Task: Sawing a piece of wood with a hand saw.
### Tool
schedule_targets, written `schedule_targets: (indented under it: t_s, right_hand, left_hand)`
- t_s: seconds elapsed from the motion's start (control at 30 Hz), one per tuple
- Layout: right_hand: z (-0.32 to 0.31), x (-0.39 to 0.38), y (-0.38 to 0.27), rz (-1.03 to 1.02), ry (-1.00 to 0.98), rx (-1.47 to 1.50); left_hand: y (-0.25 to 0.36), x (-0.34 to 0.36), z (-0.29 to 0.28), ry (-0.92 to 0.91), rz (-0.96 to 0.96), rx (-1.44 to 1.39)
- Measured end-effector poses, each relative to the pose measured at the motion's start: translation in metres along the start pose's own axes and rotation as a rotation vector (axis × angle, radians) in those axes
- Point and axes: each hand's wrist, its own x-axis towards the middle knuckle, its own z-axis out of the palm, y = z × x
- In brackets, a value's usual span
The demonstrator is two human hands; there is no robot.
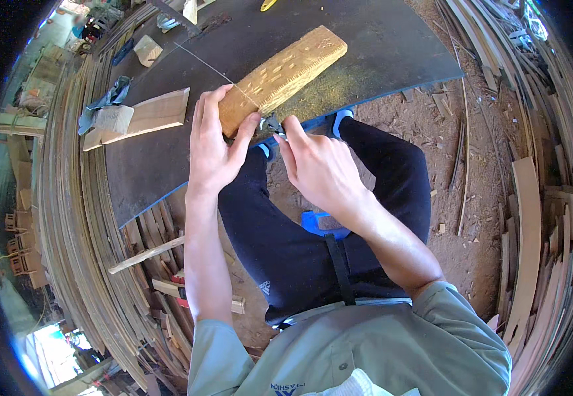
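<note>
My left hand (217,142) is closed round the near left end of a thick wooden block (293,66), thumb on its near side. The block's top is pitted with rows of small cut marks, and it lies slanted over a dark tabletop (392,39). A thin, straight wire-like strand (207,64) runs from the upper left across the block's near end. Beside that end, my right hand (322,162) pinches a small dark metal fitting (272,124) at the strand's near end. Its far fingers are curled under and partly hidden.
Sawdust (329,89) is scattered beside the block. Left on the table lie a flat board (147,117) and a crumpled blue-grey cloth (111,99). A dark metal bar (174,14) crosses the far edge. Long timber strips (78,198) are stacked on both sides. Below me is a blue seat (322,224).
</note>
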Motion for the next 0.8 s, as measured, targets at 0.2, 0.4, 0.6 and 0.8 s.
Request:
schedule_targets:
  t_s: [0.2, 0.4, 0.6, 0.8]
  right_hand:
    - [-0.009, -0.001, -0.009, 0.124, -0.06, 0.046]
    - [-0.015, -0.071, 0.018, 0.235, -0.158, 0.076]
    - [-0.043, -0.153, 0.037, 0.21, -0.09, 0.378]
    - [-0.027, -0.06, 0.016, 0.021, -0.001, 0.212]
  left_hand:
    - [0.004, 0.002, -0.004, -0.018, 0.091, 0.106]
    - [0.003, 0.008, -0.003, -0.036, 0.112, 0.11]
    - [-0.001, 0.005, -0.013, -0.006, 0.015, 0.011]
    - [-0.003, -0.002, -0.008, 0.028, -0.038, -0.051]
